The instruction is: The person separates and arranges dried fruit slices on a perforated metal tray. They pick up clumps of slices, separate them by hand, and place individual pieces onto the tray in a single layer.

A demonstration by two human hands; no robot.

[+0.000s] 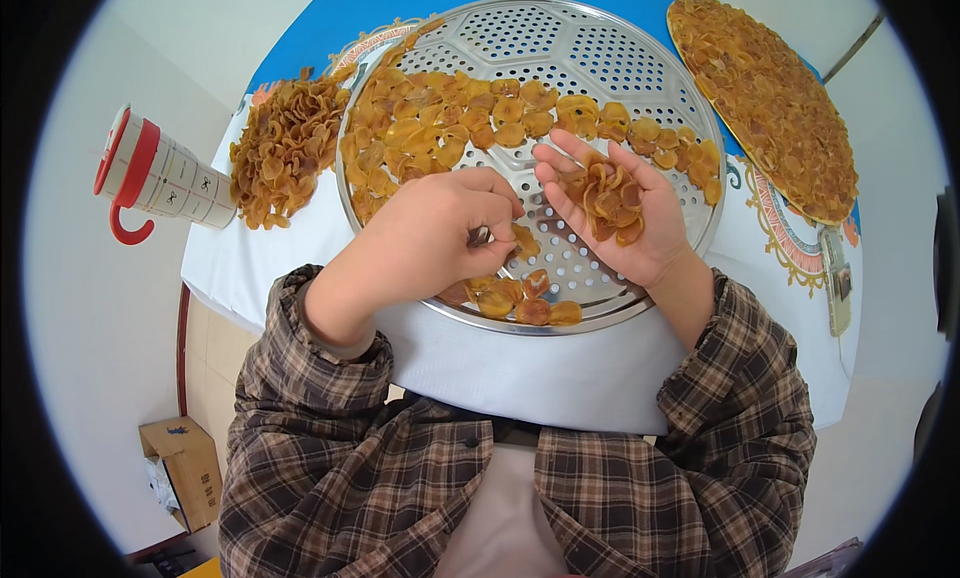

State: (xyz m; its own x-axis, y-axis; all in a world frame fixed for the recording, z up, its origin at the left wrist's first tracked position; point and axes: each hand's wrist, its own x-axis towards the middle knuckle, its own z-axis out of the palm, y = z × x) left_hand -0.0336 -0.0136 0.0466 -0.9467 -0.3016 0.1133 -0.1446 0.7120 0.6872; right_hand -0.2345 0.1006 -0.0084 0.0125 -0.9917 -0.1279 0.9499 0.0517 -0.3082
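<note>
A round perforated stainless-steel tray (pixel 634 62) lies on the table before me. Amber-brown, translucent dried slices (pixel 510 111) cover its left side and run across its middle in a band; several more lie along its near rim. My left hand (pixel 450 225) is over the tray, back up, thumb and finger pinched at the edge of one slice (pixel 526 242). To its right my right hand (pixel 619 210) is palm up with fingers spread, holding a small heap of slices (pixel 611 201) in the palm.
Left of the tray stands a loose pile of slices (pixel 289 150), beside a cup with a red lid and handle (pixel 169 169). At the right lies a round layer of slices (pixel 765 105), with a phone-like object in a clear case (pixel 836 282) below it. A cardboard box (pixel 191 473) is on the floor.
</note>
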